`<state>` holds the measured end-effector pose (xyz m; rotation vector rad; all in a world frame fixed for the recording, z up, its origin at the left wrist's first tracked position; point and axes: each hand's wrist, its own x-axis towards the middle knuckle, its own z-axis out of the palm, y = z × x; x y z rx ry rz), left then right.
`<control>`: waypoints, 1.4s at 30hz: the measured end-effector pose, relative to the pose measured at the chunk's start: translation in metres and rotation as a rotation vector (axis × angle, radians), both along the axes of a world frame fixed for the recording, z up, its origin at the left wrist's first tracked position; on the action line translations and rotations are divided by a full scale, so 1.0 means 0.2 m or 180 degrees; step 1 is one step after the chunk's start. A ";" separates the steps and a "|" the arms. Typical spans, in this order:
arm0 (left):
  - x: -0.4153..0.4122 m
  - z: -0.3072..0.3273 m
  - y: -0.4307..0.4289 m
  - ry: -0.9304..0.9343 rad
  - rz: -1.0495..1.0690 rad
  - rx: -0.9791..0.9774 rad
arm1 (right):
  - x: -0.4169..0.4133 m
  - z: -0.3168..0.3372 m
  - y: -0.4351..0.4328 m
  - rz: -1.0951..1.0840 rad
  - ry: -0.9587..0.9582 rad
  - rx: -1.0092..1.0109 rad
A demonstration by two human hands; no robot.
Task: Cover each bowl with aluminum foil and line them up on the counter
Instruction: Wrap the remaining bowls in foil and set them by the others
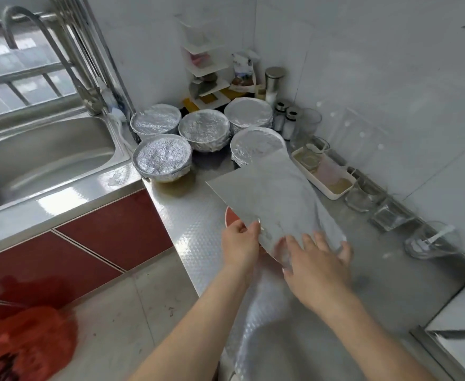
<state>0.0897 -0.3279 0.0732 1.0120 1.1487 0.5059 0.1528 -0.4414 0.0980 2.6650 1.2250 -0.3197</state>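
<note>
1. The left hand (241, 239) pinches the near edge of the thin, matte silver aluminium foil sheet (267, 199). The right hand (316, 259) rests on it, fingers spread.
2. The sheet drapes loosely over the round red-rimmed bowl (229, 215) at the front of the dimpled steel counter (193, 215).
3. Centre it, then crimp down around the rim gently, since thin foil likely tears.
4. Five round foil-covered bowls (204, 129) cluster behind, crinkled and shiny.

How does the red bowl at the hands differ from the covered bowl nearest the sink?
The red bowl lies under a smooth, loose foil sheet, mostly hidden; the sink-side bowl wears crinkled foil tucked round its rim. The left hand and right hand are at the red bowl; the other stands untouched. Both rest on the steel counter.
</note>
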 end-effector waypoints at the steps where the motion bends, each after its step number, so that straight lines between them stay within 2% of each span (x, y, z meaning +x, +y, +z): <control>1: 0.01 -0.01 0.00 0.0030 -0.0030 0.0053 | 0.00 -0.01 0.03 -0.0021 -0.0079 0.0225; 5: 0.05 0.00 0.02 -0.0050 -0.0177 0.0136 | 0.01 -0.05 0.10 -0.0007 0.0291 0.0958; 7: 0.02 -0.02 0.09 0.0439 -0.0037 0.0771 | 0.06 -0.05 0.08 -0.0204 0.0356 0.1133; 9: -0.04 -0.08 0.17 0.1180 -0.0238 0.1436 | 0.13 -0.04 0.03 -0.0473 0.0436 0.1361; 11: -0.09 -0.16 0.21 0.1826 -0.0936 0.1429 | 0.20 -0.01 -0.02 -0.0633 0.0596 0.1657; 13: -0.13 -0.22 0.20 0.2053 -0.1457 0.1380 | 0.24 0.05 -0.05 -0.0683 0.0637 0.1967; 17: -0.20 -0.27 0.19 0.1791 -0.1279 0.1413 | 0.28 0.17 -0.08 -0.0471 0.0269 0.2172; 19: -0.25 -0.25 0.17 0.1732 -0.1258 0.1285 | 0.27 0.21 -0.08 -0.0110 0.0112 0.2365; 22: -0.36 -0.24 0.19 0.1686 -0.1248 0.1216 | 0.21 0.23 -0.04 0.0623 0.0231 0.2580; 28: -0.59 -0.23 0.21 0.1481 -0.1082 0.1140 | 0.07 0.15 -0.01 0.1394 0.0123 0.1951; 29: -0.62 -0.22 0.21 0.1531 -0.0948 0.1245 | 0.06 0.13 -0.01 0.1476 0.0074 0.1874; 31: -0.72 -0.19 0.23 0.1591 -0.0257 0.1517 | 0.03 0.12 -0.01 0.1615 -0.0013 0.1800; 33: -0.80 -0.10 0.27 0.1310 0.0601 0.1772 | 0.03 0.10 -0.03 0.1734 -0.0114 0.1689; 35: -0.88 0.03 0.29 0.1038 0.0922 0.2367 | 0.04 0.06 -0.04 0.1830 -0.0138 0.1575; 37: -0.92 0.17 0.28 0.1244 0.0342 0.3497 | 0.03 0.01 -0.03 0.1926 -0.0110 0.1419; 39: -0.90 0.25 0.24 0.1783 -0.0842 0.4467 | 0.03 -0.04 -0.03 0.2040 -0.0130 0.1314; 41: -0.85 0.22 0.17 0.2479 -0.2037 0.4961 | 0.02 -0.06 -0.02 0.2134 -0.0208 0.1279; 42: -0.83 0.17 0.14 0.2704 -0.2385 0.5027 | 0.01 -0.07 -0.02 0.2173 -0.0228 0.1270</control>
